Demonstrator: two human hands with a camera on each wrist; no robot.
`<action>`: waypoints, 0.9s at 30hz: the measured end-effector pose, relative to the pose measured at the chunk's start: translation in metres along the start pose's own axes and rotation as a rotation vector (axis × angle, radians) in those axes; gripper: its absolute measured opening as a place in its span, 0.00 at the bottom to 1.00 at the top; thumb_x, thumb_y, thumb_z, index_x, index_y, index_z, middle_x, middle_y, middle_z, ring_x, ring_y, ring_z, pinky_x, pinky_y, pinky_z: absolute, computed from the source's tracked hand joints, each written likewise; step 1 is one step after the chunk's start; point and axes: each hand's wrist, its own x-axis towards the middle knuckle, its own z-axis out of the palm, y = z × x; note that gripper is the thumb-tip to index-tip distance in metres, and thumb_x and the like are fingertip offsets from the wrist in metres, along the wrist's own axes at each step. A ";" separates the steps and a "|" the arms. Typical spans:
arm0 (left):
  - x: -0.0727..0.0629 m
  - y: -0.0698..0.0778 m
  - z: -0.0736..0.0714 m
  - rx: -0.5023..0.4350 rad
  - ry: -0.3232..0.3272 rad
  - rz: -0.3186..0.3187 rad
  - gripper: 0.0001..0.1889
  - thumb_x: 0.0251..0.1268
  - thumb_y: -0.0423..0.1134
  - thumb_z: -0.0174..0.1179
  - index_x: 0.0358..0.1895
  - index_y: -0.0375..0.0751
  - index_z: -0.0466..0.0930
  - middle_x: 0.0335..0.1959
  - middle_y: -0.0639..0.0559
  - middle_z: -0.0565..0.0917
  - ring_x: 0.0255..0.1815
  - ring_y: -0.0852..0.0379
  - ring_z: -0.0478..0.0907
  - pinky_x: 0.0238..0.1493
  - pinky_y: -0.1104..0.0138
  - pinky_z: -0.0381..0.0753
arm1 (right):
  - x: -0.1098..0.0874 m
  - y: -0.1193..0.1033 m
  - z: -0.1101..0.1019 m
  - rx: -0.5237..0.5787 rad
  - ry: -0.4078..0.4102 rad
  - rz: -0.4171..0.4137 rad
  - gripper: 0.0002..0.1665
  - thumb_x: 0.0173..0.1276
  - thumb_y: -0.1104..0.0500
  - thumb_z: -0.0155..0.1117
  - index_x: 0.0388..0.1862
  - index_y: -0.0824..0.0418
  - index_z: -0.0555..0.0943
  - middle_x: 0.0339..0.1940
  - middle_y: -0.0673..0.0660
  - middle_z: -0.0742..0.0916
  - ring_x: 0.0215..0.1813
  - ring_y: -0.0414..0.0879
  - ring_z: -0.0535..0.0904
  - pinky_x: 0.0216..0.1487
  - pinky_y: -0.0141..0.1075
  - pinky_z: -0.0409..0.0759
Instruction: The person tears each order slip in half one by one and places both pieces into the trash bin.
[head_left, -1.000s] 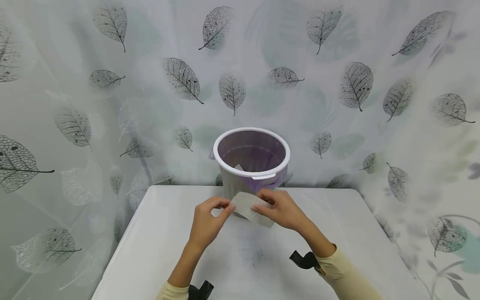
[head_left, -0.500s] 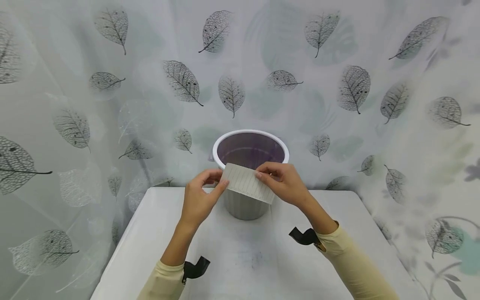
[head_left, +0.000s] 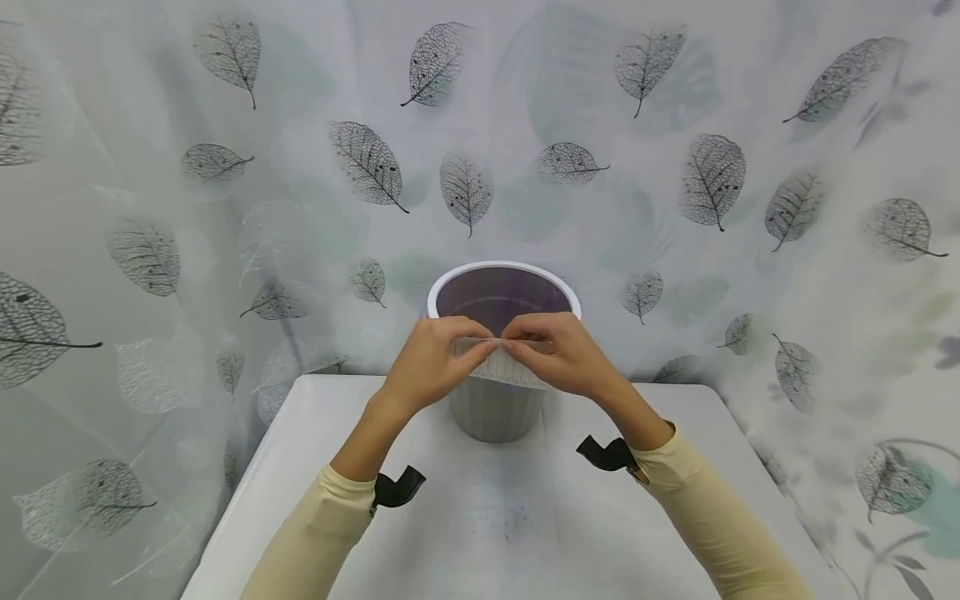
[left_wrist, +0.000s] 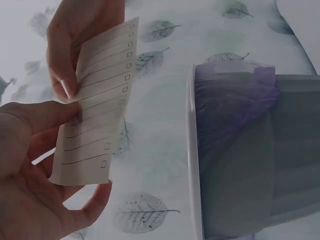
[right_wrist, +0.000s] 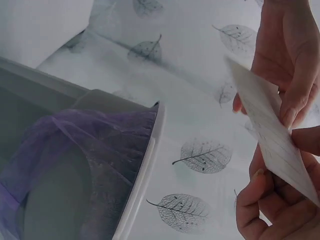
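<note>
Both hands meet at the upper edge of a lined paper slip [head_left: 510,368] with a row of small checkboxes along one edge. My left hand [head_left: 431,358] pinches that edge between thumb and fingers, and my right hand [head_left: 562,350] pinches it right beside, thumb tips nearly together. The slip hangs in front of a grey bin [head_left: 495,417] with a white rim, partly covering it in the head view. In the left wrist view the ruled face of the slip [left_wrist: 95,110] shows whole and untorn. The right wrist view catches it [right_wrist: 272,130] nearly edge-on.
A purple liner bag [left_wrist: 235,100] is folded over the bin's rim. The bin stands at the back of a white table [head_left: 480,525], close to a leaf-patterned curtain [head_left: 480,108]. Black wrist mounts [head_left: 397,486] sit on both forearms.
The hands have lifted the slip from low before the bin to nearer its rim. My left hand has come in from the slip's left end to meet the right at the top edge.
</note>
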 end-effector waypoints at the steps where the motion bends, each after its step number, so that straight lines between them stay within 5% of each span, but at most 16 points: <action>1: 0.002 -0.001 0.000 -0.017 -0.008 -0.013 0.05 0.71 0.37 0.69 0.41 0.40 0.91 0.37 0.56 0.89 0.40 0.59 0.84 0.44 0.60 0.83 | 0.001 0.000 0.000 -0.008 -0.007 -0.009 0.08 0.72 0.70 0.67 0.40 0.60 0.89 0.36 0.50 0.90 0.38 0.43 0.85 0.42 0.40 0.84; 11: 0.009 -0.002 -0.001 -0.044 -0.024 -0.046 0.05 0.71 0.37 0.70 0.39 0.40 0.92 0.35 0.56 0.90 0.37 0.60 0.84 0.42 0.62 0.82 | 0.008 0.000 -0.002 -0.045 -0.011 0.002 0.07 0.72 0.69 0.68 0.39 0.60 0.89 0.35 0.48 0.90 0.37 0.41 0.85 0.40 0.38 0.84; 17: 0.009 -0.004 -0.001 -0.030 -0.020 0.028 0.03 0.69 0.34 0.70 0.39 0.39 0.92 0.35 0.54 0.90 0.39 0.59 0.87 0.42 0.61 0.83 | 0.008 0.001 -0.002 -0.020 -0.009 0.024 0.07 0.72 0.70 0.67 0.39 0.60 0.90 0.35 0.48 0.90 0.36 0.42 0.85 0.40 0.37 0.83; 27: 0.008 -0.009 0.002 -0.041 0.064 0.162 0.03 0.68 0.32 0.71 0.39 0.38 0.94 0.33 0.54 0.90 0.35 0.61 0.85 0.37 0.64 0.82 | 0.006 -0.001 -0.003 0.177 0.027 0.112 0.09 0.71 0.74 0.67 0.43 0.68 0.91 0.39 0.56 0.91 0.43 0.50 0.87 0.47 0.39 0.86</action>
